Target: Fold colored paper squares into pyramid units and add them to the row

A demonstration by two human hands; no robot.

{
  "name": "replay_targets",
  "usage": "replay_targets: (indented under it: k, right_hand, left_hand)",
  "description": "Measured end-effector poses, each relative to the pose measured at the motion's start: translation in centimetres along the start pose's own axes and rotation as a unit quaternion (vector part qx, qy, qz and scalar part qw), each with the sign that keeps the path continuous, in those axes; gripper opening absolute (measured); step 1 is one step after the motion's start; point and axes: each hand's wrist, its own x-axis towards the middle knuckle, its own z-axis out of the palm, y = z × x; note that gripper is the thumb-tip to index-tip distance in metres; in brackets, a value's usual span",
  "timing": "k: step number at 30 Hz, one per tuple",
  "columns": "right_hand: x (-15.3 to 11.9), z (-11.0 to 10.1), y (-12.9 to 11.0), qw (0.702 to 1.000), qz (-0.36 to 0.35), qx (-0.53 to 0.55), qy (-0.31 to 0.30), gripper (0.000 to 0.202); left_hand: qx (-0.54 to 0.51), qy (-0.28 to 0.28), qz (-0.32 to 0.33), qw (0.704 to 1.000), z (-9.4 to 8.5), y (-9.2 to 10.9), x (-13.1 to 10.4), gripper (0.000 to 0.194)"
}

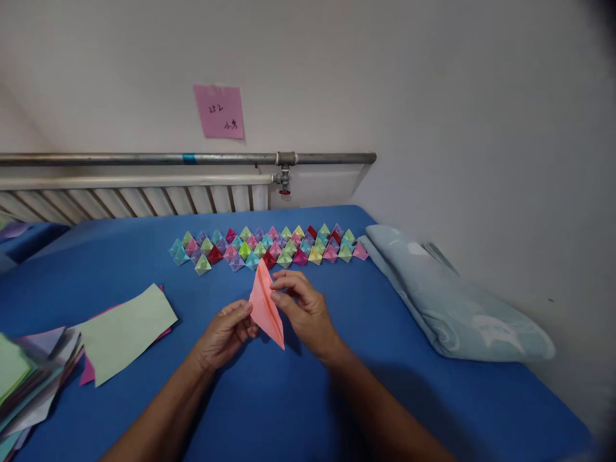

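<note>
My left hand [228, 330] grips the salmon-pink paper [262, 307], which looks part-folded; my right hand [308, 314] touches its opposite edge, pinch unclear. Beyond, rows of paper pyramids [215, 255] seem finished; leftward, loose sheets [129, 330] lie unfolded.

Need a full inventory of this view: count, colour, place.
Folded paper: one, salmon pink, between the hands
Small folded pieces: dozens, mixed colours, in rows toward the radiator
Flat sheet: one, pale green, left
Sheet beneath it: at least one, magenta
Paper pile: one, mixed colours, far left
Blanket: one, grey-blue, folded, right
Blue surface: one, under these
Note: one, pink, on the pale wall
Radiator: one, whitish, behind
Pipe: one, metallic, above radiator
Valve handle: one, red, below pipe
Hands: two, bare, left and right
</note>
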Motion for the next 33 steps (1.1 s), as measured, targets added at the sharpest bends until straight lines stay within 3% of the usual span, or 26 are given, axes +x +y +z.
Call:
replay_targets:
  k: [12,19,22,26,30,33]
  right_hand:
    - [-0.8,0.4,-0.3,0.998,0.034,-0.047,-0.031,0.015]
    - [-1.3,0.8,0.6,0.971,0.198,0.072,-0.110,0.014]
    - [-1.5,1.1,1.1,0.964,0.215,0.077,-0.135,0.011]
    - [-1.8,1.5,1.9,0.967,0.228,0.020,-0.117,0.007]
    - [-1.9,1.3,2.3,0.976,0.154,-0.121,-0.095,0.015]
    - [-2.0,1.2,2.2,0.964,0.111,-0.225,-0.084,0.024]
  left_hand:
    - [0.031,-0.037,-0.037,0.998,-1.3,0.3,-0.5,0.038]
    - [0.054,-0.052,-0.049,0.996,-1.8,0.4,-0.5,0.036]
    - [0.072,-0.043,-0.061,0.995,-1.5,0.6,-0.4,0.037]
    - [0.098,-0.028,-0.060,0.993,-1.4,0.8,-0.2,0.032]
    - [0.102,-0.024,-0.055,0.993,-1.6,0.6,-0.3,0.036]
    - [0.118,-0.023,-0.043,0.992,-1.7,0.4,-0.6,0.048]
